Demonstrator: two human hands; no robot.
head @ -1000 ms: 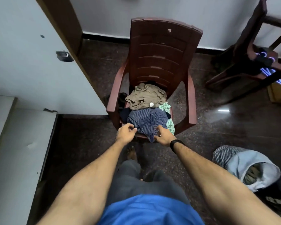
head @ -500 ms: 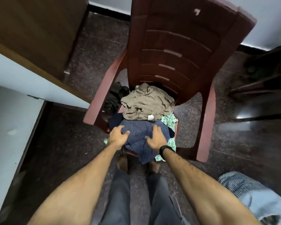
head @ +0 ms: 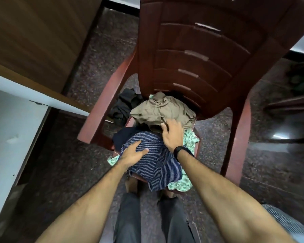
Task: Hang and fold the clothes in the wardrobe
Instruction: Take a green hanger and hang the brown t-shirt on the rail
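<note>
Clothes sit heaped on the seat of a brown plastic chair [head: 209, 55]. Navy striped shirt [head: 158, 163] lies at the front edge and hangs partly over it; olive garment [head: 163, 107] bunched behind, against the backrest; green printed cloth [head: 189, 139] shows underneath at the right and front; a black garment [head: 124, 106] is wedged at the left of the seat near the armrest. Left hand [head: 132, 154] rests on the striped shirt, fingers spread and fairly straight, gripping nothing visible. Right hand [head: 173, 135] lies over the boundary of olive and striped cloth, fingers extended; whether the fingertips are tucking under a fold, cannot tell. Judgement: all items light, limp, easily tangled; lifting one may drag a neighbour off the seat. Best hold is probably the collar or shoulder seams, but neither is identifiable in the crumple. Wardrobe door [head: 33, 42] at left is cut off, interior not shown. Pale striped fabric [head: 284, 220] at lower right is cropped, unidentifiable.
</note>
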